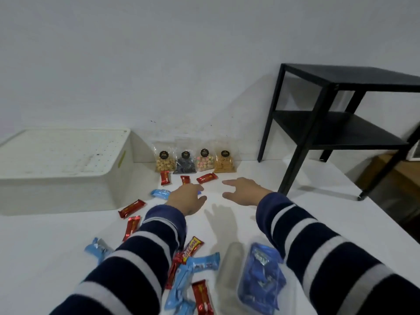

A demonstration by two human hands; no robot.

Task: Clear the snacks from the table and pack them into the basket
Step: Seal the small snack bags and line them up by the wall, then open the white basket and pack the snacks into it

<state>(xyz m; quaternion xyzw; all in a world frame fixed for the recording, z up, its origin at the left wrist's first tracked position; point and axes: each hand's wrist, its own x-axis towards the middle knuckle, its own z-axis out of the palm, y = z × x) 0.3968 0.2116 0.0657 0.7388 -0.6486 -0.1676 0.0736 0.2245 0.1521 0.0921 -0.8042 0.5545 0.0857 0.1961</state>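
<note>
Small red and blue snack packets lie scattered over the white table (250,173). Several clear bags of snacks (164,161) stand in a row against the wall. The white basket (68,180) sits at the left, its top covered by a perforated white lid. My left hand (187,197) hovers over a blue packet (160,193) and partly hides another. My right hand (244,189) is stretched forward with relaxed fingers and holds nothing. A red packet (206,177) lies just beyond both hands. A clear tub of blue packets (261,278) sits near my right sleeve.
A black two-tier side table (336,123) stands on the white table at the back right. The white table's right edge runs diagonally past it, with wooden floor beyond. More red and blue packets (195,267) lie between my forearms.
</note>
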